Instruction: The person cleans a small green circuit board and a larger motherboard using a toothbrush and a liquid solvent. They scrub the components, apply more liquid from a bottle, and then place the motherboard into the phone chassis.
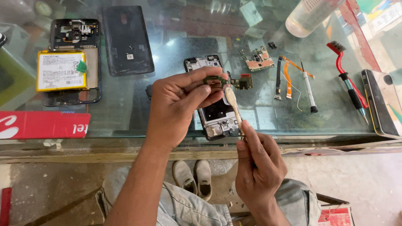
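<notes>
My left hand (180,104) pinches a small green circuit board (234,81) above the glass counter (125,117). A pale brush (231,100) is gripped in my right hand (257,167), and its head touches the board's left end. Directly beneath lies an opened phone frame (215,117) with its inside exposed.
A second opened phone with a yellow-edged battery (60,70) lies at the left, a black back cover (127,39) beside it. A motherboard (260,60), orange flex cables (288,77), a screwdriver (309,90), a red-handled brush (347,79), a phone (383,102) and a clear bottle (310,14) sit to the right.
</notes>
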